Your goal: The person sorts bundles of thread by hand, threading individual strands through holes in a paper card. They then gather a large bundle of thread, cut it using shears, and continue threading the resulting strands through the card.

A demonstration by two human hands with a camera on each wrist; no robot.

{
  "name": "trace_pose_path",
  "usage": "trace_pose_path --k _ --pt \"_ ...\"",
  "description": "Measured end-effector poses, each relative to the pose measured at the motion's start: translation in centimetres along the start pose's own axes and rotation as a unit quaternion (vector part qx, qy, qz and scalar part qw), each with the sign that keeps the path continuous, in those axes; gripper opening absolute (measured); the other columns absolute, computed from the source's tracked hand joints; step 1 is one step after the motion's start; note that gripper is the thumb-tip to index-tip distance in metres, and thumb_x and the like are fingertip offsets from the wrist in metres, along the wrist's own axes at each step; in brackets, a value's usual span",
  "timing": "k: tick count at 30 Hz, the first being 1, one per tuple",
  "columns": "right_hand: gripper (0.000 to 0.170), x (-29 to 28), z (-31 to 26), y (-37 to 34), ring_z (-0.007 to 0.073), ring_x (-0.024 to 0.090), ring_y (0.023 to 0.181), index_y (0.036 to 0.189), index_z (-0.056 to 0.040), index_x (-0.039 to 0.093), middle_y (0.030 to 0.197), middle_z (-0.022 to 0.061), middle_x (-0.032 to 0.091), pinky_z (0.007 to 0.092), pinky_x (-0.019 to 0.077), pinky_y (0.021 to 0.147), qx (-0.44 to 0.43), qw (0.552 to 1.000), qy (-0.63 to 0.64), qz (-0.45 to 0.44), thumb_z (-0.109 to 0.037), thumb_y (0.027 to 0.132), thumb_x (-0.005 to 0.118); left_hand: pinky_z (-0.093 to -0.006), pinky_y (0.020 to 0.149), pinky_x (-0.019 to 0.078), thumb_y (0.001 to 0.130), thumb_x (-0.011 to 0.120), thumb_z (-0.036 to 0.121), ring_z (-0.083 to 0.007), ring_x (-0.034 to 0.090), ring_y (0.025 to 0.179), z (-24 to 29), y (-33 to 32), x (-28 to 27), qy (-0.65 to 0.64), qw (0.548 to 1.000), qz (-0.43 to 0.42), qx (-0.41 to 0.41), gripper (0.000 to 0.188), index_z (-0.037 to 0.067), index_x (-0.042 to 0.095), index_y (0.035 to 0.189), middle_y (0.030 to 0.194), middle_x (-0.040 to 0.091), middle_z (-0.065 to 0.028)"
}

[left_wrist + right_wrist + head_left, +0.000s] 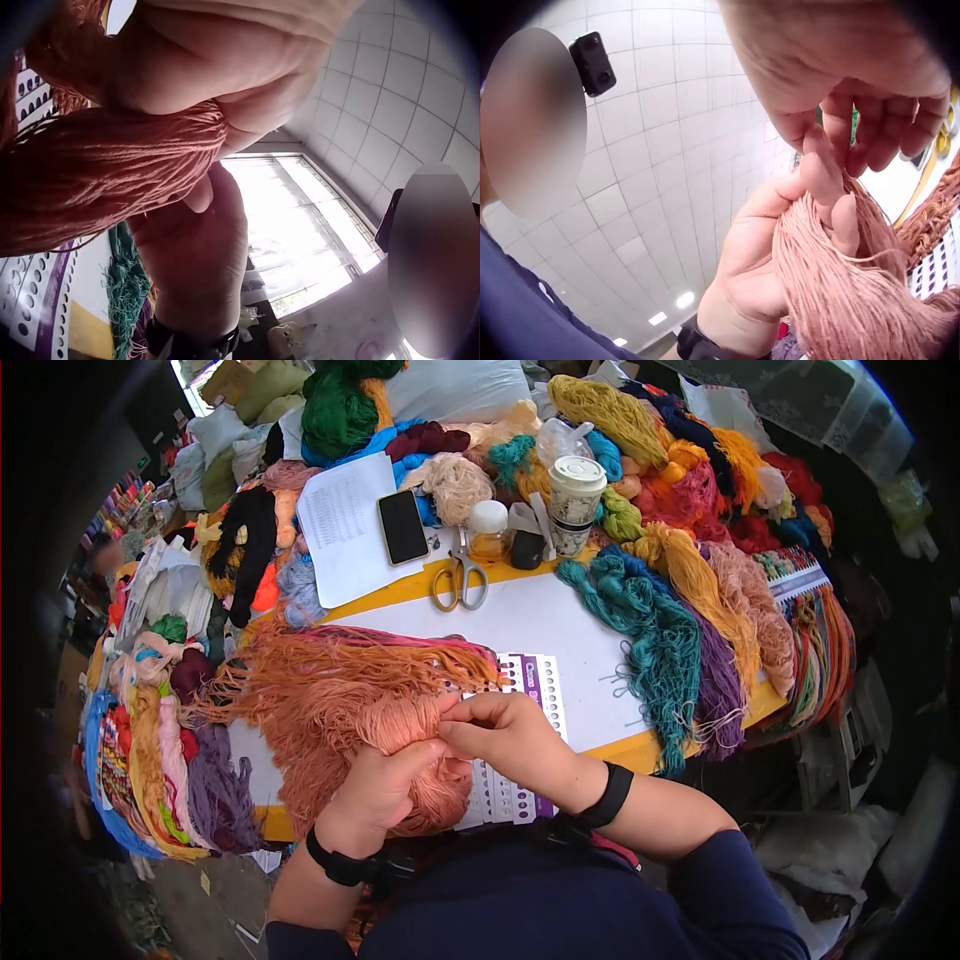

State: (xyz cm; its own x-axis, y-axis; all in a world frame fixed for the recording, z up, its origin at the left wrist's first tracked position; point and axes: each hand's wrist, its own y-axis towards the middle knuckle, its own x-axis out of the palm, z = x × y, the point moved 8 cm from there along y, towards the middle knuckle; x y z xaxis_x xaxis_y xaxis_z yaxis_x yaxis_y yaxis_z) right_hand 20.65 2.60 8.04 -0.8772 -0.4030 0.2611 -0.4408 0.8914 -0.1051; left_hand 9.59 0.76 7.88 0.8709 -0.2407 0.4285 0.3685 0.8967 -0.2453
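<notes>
A salmon-pink skein of thread [437, 798] is gripped in my left hand [372, 788], whose thumb lies over its upper part. My right hand [515, 738] meets the left fingers at the top of the skein, thumb and forefinger pinching at its strands. In the right wrist view the other right fingers curl loosely, and one thin strand crosses the skein [840, 289]. The exact strand between the right fingertips is hidden. More salmon thread spreads out left of the hands, beside orange threads [335, 660] fixed to a white and purple punched card [545, 695].
Scissors [460, 582], a phone [402, 527], a printed sheet [340, 550], a small jar [489, 530] and a lidded cup [577, 490] sit beyond the hands. Teal skeins [645, 635] hang over the table's right side. Heaped yarn borders the back and left.
</notes>
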Motion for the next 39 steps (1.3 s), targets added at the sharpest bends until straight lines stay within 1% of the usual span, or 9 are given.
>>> trace_pose_path --k 14,16,18,20,22,25,27,32,39 --pt "0.009 -3.0 -1.1 -1.9 0.0172 0.049 0.114 0.089 -0.0047 0.065 0.129 0.0101 0.053 0.0312 0.0339 0.1 -0.01 0.971 0.239 -0.011 -0.011 0.085 0.06 -0.0394 0.083 0.0533 0.087 0.045 0.001 -0.026 0.064 0.095 0.2 -0.6 -1.4 -0.064 0.997 -0.035 0.037 0.035 -0.004 0.051 0.121 0.108 0.062 -0.016" --pt "0.01 -4.8 -4.5 -3.5 0.0251 0.055 0.108 0.089 -0.0068 0.06 0.119 0.0129 0.059 0.0397 0.0357 0.102 -0.058 0.918 0.386 -0.066 -0.014 0.086 0.053 -0.0427 0.086 0.0517 0.086 0.045 0.004 -0.0274 0.064 0.094 2.8 -1.2 -2.8 -0.18 0.971 -0.055 0.146 0.029 -0.001 0.056 0.112 0.105 0.063 -0.0175" --pt "0.009 -9.7 -7.8 -6.1 0.0207 0.06 0.077 0.089 -0.0075 0.054 0.084 0.0034 0.059 0.0378 0.0487 0.083 -0.127 0.895 0.426 -0.022 -0.015 0.086 0.055 -0.0429 0.085 0.0518 0.088 0.044 0.007 -0.0235 0.064 0.089 5.1 -2.9 -6.9 -0.223 0.94 0.18 0.184 0.028 0.003 0.058 0.113 0.098 0.065 -0.0149" --pt "0.007 -15.2 -11.0 -8.9 0.0098 0.043 0.059 0.083 -0.0123 0.047 0.074 -0.0022 0.046 0.0242 0.0368 0.055 -0.17 0.937 0.303 0.04 -0.015 0.086 0.053 -0.0342 0.076 0.0544 0.092 0.044 0.01 -0.0154 0.063 0.076 7.2 -4.2 -12.1 -0.249 0.908 0.253 0.223 0.029 0.006 0.057 0.117 0.097 0.066 -0.0099" --pt "0.007 -24.6 -12.4 -13.1 0.0054 0.042 0.058 0.092 -0.0089 0.054 0.072 -0.0035 0.049 0.0195 0.0343 0.05 -0.159 0.931 0.024 0.328 -0.015 0.091 0.052 -0.0224 0.059 0.0518 0.096 0.044 0.015 -0.0071 0.057 0.06 8.0 -4.5 -19.1 -0.374 0.905 0.123 0.157 0.028 0.007 0.056 0.12 0.101 0.067 -0.0063" --pt "0.011 -30.9 -16.1 -18.7 0.0031 0.045 0.066 0.092 -0.0023 0.06 0.074 -0.0037 0.053 0.0189 0.0362 0.059 -0.176 0.653 -0.484 0.556 -0.01 0.093 0.053 -0.0155 0.047 0.0448 0.096 0.047 0.017 -0.0034 0.052 0.052 9.9 -5.9 -19.2 -0.241 0.94 0.142 0.194 0.028 0.006 0.057 0.119 0.102 0.068 -0.0047" --pt "0.013 -28.3 -15.5 -16.9 0.005 0.051 0.071 0.096 0.0004 0.061 0.076 -0.0018 0.057 0.0205 0.0411 0.063 -0.184 0.616 -0.547 0.536 -0.011 0.091 0.057 -0.018 0.047 0.0456 0.094 0.052 0.016 -0.0037 0.053 0.054 8.2 -3.1 -15.8 -0.217 0.965 0.08 0.122 0.029 0.004 0.056 0.12 0.098 0.067 -0.0038" --pt "0.018 -15.8 -1.2 -2.9 0.0158 0.064 0.068 0.091 -0.0005 0.071 0.075 0.0133 0.069 0.0289 0.0506 0.065 -0.02 0.921 -0.336 0.194 -0.013 0.079 0.067 -0.0323 0.085 0.0489 0.09 0.056 0.014 -0.019 0.058 0.089 -0.1 4.1 -4.0 -0.121 0.98 0.1 -0.125 0.028 0.001 0.058 0.115 0.107 0.064 -0.0113" --pt "0.026 -12.8 8.0 2.7 0.0178 0.061 0.055 0.078 -0.0002 0.07 0.062 0.0099 0.065 0.0308 0.0497 0.057 0.126 0.937 -0.299 0.132 -0.022 0.083 0.057 -0.0303 0.078 0.0488 0.091 0.056 0.019 -0.0216 0.06 0.098 -7.0 9.8 -2.9 -0.005 0.977 0.032 -0.211 0.032 0.001 0.056 0.118 0.12 0.059 -0.0154"
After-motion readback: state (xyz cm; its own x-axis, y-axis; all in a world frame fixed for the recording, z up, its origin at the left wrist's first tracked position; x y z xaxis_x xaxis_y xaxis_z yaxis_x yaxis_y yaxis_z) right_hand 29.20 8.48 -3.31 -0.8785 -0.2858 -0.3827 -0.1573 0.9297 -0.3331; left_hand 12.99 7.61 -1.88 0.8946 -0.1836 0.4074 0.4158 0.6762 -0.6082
